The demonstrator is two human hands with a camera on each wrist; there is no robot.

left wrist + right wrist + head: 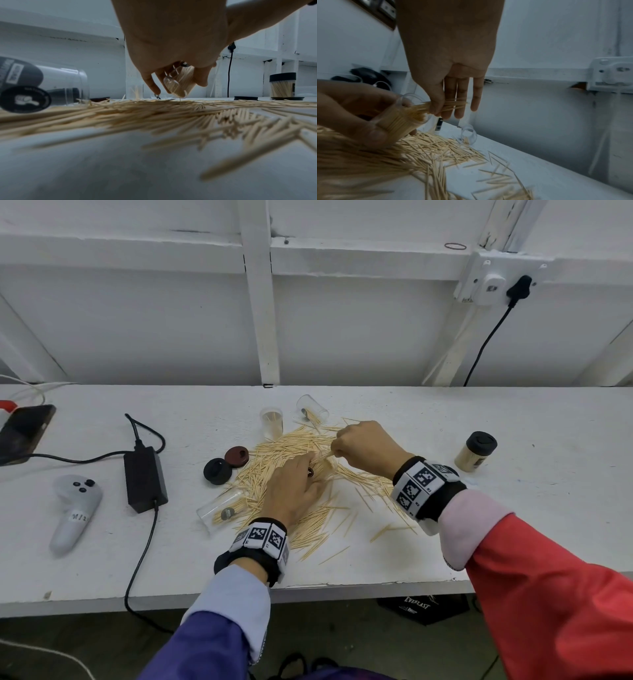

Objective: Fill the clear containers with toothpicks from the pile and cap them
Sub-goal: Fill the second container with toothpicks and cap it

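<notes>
Over the pile at mid-frame, the left hand grips a tilted container, mouth seemingly toward the right hand, whose fingers pinch a bundle lengthwise into it.

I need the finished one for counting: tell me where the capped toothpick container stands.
In the head view the capped toothpick container stands upright on the table's right side, apart from the toothpick pile and beyond the right hand.
</notes>
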